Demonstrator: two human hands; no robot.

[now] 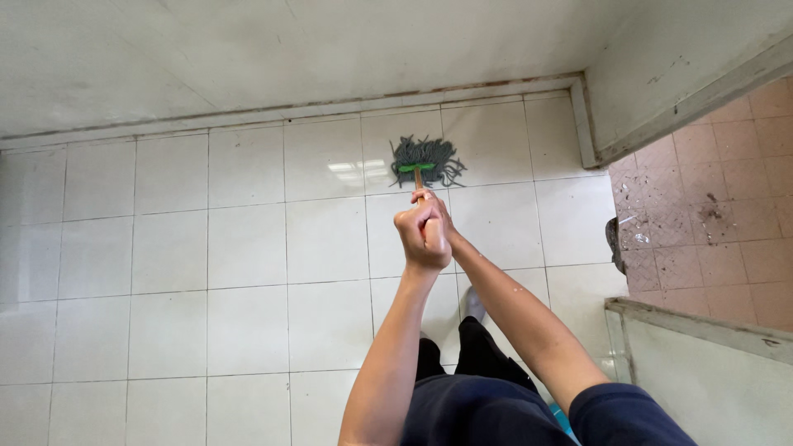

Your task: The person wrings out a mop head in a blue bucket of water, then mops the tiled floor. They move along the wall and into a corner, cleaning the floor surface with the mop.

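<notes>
A mop with a grey string head (424, 159) and green clamp rests on the white tiled floor (248, 272) near the far wall. Its wooden handle (419, 180) rises toward me. My left hand (421, 239) is wrapped around the upper handle, nearest the camera. My right hand (439, 213) grips the handle just below it, mostly hidden behind the left fist. Both arms stretch forward from my dark blue sleeves.
A white wall (248, 58) with a stained baseboard runs along the far side. At right a doorway opens onto a dirty pink tiled floor (710, 223) with debris. A pale door edge (702, 363) stands at lower right. My dark trousers and a shoe (472, 304) show below.
</notes>
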